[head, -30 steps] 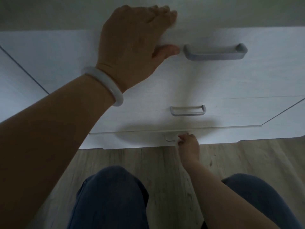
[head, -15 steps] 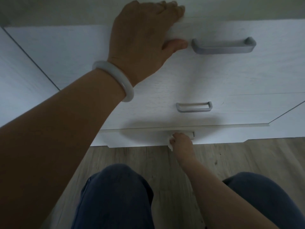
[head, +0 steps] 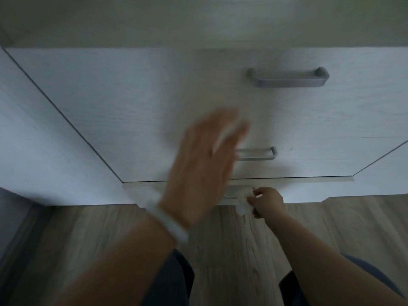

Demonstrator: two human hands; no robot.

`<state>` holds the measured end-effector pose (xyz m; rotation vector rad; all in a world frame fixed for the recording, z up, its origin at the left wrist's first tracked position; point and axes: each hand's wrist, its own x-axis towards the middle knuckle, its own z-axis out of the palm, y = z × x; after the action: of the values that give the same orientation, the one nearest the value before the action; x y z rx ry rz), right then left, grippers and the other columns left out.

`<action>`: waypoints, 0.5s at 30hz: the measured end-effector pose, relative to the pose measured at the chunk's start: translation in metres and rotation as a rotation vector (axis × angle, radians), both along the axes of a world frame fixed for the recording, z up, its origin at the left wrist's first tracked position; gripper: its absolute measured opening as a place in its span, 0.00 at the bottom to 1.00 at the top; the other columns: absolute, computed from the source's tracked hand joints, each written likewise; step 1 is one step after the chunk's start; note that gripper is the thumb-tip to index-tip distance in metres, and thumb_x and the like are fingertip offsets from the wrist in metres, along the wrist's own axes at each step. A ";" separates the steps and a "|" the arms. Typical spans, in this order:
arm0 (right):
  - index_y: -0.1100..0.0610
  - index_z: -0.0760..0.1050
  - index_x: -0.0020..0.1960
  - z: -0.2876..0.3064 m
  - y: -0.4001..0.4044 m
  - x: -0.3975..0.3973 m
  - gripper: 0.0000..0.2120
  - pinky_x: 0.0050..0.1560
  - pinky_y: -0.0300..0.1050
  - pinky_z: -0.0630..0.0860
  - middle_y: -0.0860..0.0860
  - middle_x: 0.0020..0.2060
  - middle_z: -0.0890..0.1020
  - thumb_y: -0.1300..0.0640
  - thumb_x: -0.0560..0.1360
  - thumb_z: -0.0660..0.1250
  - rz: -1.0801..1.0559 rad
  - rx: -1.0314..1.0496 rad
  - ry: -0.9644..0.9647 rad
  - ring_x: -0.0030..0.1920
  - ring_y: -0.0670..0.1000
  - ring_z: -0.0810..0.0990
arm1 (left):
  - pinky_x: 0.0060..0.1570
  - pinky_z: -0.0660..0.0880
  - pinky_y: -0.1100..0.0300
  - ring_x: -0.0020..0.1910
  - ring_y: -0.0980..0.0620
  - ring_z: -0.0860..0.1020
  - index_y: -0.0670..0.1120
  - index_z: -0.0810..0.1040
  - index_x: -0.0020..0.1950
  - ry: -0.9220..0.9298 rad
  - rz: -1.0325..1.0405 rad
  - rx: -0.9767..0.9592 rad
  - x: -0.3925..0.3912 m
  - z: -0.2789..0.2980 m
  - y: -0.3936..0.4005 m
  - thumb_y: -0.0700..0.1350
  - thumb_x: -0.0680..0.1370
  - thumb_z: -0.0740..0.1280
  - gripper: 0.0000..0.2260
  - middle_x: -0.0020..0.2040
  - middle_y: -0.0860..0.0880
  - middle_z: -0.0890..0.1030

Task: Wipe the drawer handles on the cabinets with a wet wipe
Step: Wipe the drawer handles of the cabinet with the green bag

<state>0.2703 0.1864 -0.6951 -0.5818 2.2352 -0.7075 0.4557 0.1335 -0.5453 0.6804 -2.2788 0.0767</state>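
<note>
Now the bottom handle [head: 231, 193] is being wiped: the wipe [head: 244, 202] is pinched by the right hand [head: 268, 202]; the left hand [head: 203, 171], blurred, is spread and empty. Next, the wipe should be drawn along the bar.

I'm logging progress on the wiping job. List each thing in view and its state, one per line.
Left hand: blurred, fingers straight, holding nothing.
Right hand: gripping the wet wipe at the bottom handle.
Bottom drawer: slightly out.
Middle handle: untouched.
Top handle: untouched.

Right hand [head: 268, 203] with wet wipe [head: 244, 200] at bottom drawer handle [head: 231, 193]; blurred left hand [head: 203, 171] above.
</note>
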 end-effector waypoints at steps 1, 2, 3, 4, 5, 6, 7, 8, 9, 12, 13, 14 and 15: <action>0.61 0.76 0.52 -0.002 0.002 0.001 0.09 0.33 0.49 0.82 0.60 0.41 0.82 0.61 0.74 0.71 -0.041 0.011 -0.046 0.30 0.55 0.81 | 0.65 0.68 0.51 0.64 0.46 0.72 0.45 0.78 0.63 0.001 -0.028 0.189 0.002 -0.029 0.021 0.44 0.78 0.65 0.14 0.64 0.45 0.76; 0.63 0.75 0.52 -0.005 0.002 0.002 0.10 0.34 0.50 0.82 0.62 0.41 0.82 0.62 0.73 0.72 -0.077 0.023 -0.093 0.30 0.56 0.81 | 0.60 0.71 0.54 0.59 0.49 0.73 0.45 0.79 0.60 -0.012 -0.013 0.451 0.002 -0.052 0.036 0.46 0.79 0.65 0.11 0.59 0.48 0.77; 0.64 0.74 0.52 -0.008 0.002 0.003 0.11 0.35 0.51 0.82 0.63 0.40 0.81 0.62 0.73 0.72 -0.124 0.031 -0.146 0.30 0.57 0.80 | 0.58 0.71 0.58 0.57 0.52 0.73 0.46 0.78 0.59 -0.036 0.058 0.783 0.000 -0.071 0.042 0.49 0.79 0.65 0.12 0.57 0.49 0.77; 0.66 0.75 0.53 -0.013 0.003 0.002 0.12 0.38 0.53 0.82 0.63 0.40 0.81 0.63 0.73 0.72 -0.181 0.031 -0.212 0.31 0.57 0.79 | 0.55 0.69 0.61 0.56 0.54 0.73 0.46 0.77 0.59 -0.047 0.169 1.098 -0.003 -0.091 0.039 0.53 0.79 0.64 0.13 0.57 0.50 0.76; 0.67 0.74 0.55 -0.017 0.005 0.001 0.14 0.40 0.53 0.82 0.63 0.41 0.80 0.63 0.73 0.72 -0.239 0.024 -0.294 0.33 0.56 0.78 | 0.53 0.69 0.62 0.53 0.53 0.73 0.45 0.75 0.57 -0.040 0.288 1.334 -0.007 -0.109 0.031 0.55 0.79 0.63 0.15 0.55 0.49 0.77; 0.68 0.74 0.58 -0.021 0.008 0.000 0.15 0.41 0.53 0.81 0.64 0.46 0.80 0.63 0.74 0.71 -0.293 0.002 -0.388 0.35 0.55 0.78 | 0.53 0.70 0.59 0.51 0.50 0.74 0.43 0.74 0.55 -0.037 0.382 1.481 -0.009 -0.121 0.020 0.58 0.78 0.62 0.18 0.54 0.46 0.77; 0.67 0.72 0.62 -0.027 0.013 -0.002 0.18 0.40 0.52 0.80 0.64 0.53 0.79 0.62 0.75 0.69 -0.349 -0.034 -0.478 0.37 0.54 0.77 | 0.55 0.71 0.56 0.52 0.46 0.76 0.38 0.75 0.55 -0.023 0.454 1.560 -0.011 -0.132 0.008 0.60 0.78 0.61 0.24 0.55 0.42 0.78; 0.66 0.70 0.65 -0.032 0.017 -0.001 0.19 0.40 0.50 0.78 0.63 0.60 0.76 0.62 0.75 0.68 -0.411 -0.077 -0.553 0.39 0.53 0.76 | 0.58 0.71 0.54 0.56 0.42 0.77 0.34 0.74 0.59 0.015 0.503 1.605 -0.014 -0.141 -0.002 0.62 0.77 0.61 0.30 0.58 0.39 0.78; 0.65 0.70 0.65 -0.036 0.020 0.000 0.19 0.41 0.49 0.78 0.62 0.63 0.74 0.63 0.76 0.67 -0.478 -0.133 -0.607 0.40 0.52 0.76 | 0.60 0.70 0.53 0.60 0.39 0.76 0.32 0.71 0.64 0.054 0.527 1.643 -0.016 -0.147 -0.008 0.63 0.76 0.63 0.35 0.62 0.37 0.77; 0.61 0.73 0.50 -0.046 0.017 0.005 0.07 0.47 0.54 0.79 0.63 0.58 0.76 0.67 0.74 0.68 -0.710 -0.309 -0.625 0.49 0.59 0.79 | 0.64 0.70 0.52 0.63 0.41 0.74 0.38 0.66 0.72 0.179 0.495 1.673 -0.022 -0.155 -0.014 0.71 0.65 0.69 0.48 0.67 0.40 0.74; 0.60 0.73 0.47 -0.047 0.013 0.006 0.07 0.48 0.56 0.80 0.63 0.55 0.78 0.68 0.73 0.69 -0.760 -0.343 -0.606 0.50 0.61 0.79 | 0.64 0.71 0.51 0.62 0.41 0.75 0.40 0.68 0.71 0.213 0.480 1.659 -0.023 -0.165 -0.016 0.75 0.57 0.68 0.53 0.66 0.41 0.75; 0.59 0.74 0.46 -0.047 0.009 0.009 0.07 0.49 0.58 0.80 0.63 0.53 0.79 0.68 0.73 0.70 -0.790 -0.379 -0.591 0.50 0.61 0.80 | 0.62 0.73 0.49 0.61 0.42 0.76 0.41 0.71 0.69 0.239 0.486 1.639 -0.026 -0.172 -0.019 0.78 0.50 0.67 0.58 0.64 0.42 0.77; 0.59 0.74 0.45 -0.046 0.005 0.012 0.07 0.51 0.58 0.80 0.62 0.51 0.79 0.69 0.73 0.70 -0.808 -0.409 -0.576 0.48 0.60 0.80 | 0.61 0.74 0.48 0.60 0.42 0.77 0.42 0.72 0.68 0.259 0.493 1.633 -0.028 -0.184 -0.023 0.79 0.47 0.67 0.59 0.62 0.42 0.78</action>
<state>0.2821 0.1915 -0.7408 0.3694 1.7243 -1.5280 0.4274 0.1108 -0.7289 1.8319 -1.4391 -1.6392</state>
